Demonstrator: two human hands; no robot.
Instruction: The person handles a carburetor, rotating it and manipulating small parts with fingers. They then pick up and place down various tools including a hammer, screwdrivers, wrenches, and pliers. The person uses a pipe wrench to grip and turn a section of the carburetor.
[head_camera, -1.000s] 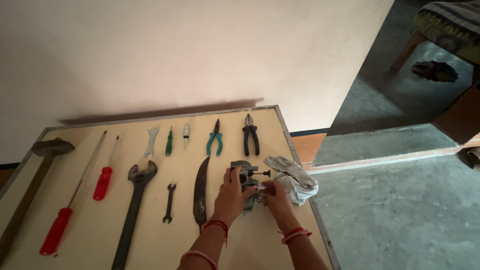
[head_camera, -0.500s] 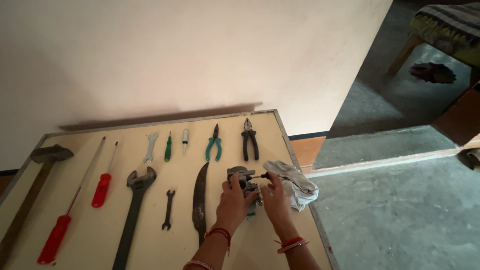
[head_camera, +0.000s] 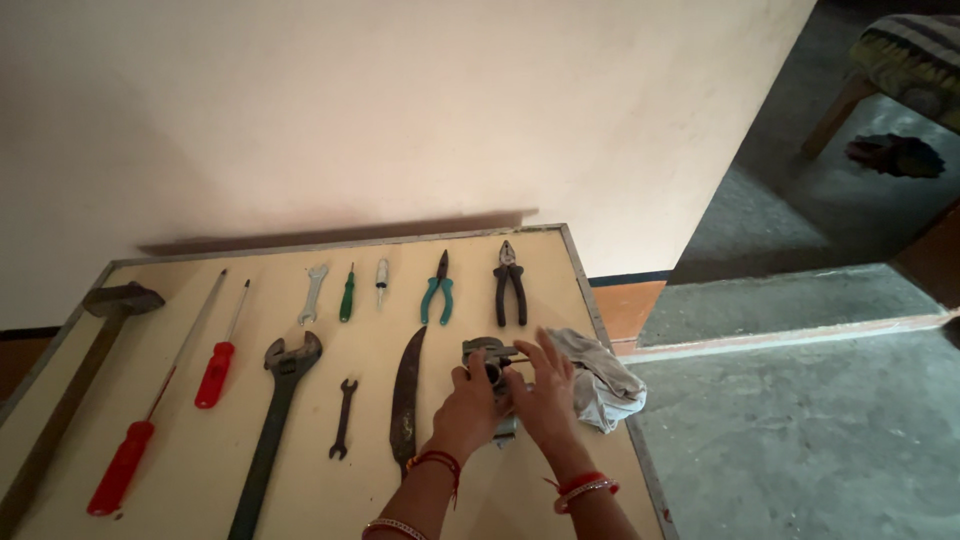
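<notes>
Currently, only the head view is available, looking down on a cream worktop with a metal edge.

A small grey metal assembly is held near the right edge of the worktop, just above its surface, between both hands. The left hand is closed around the left side of the assembly, with the thumb laid across its top. The right hand is cupped against its right side, the fingers spread and only partly curled; whether a firm grip is applied by this hand cannot be told. A grey rag lies just beside the right hand, touching the worktop edge.

Tools are laid out in rows to the left: a long dark blade just beside the left hand, a small spanner, an adjustable wrench, two red-handled screwdrivers, a hammer, and teal pliers and black pliers beyond.

For steady handling, the assembly is best kept low over the worktop, braced by the left hand while the right hand works its small protruding parts.
</notes>
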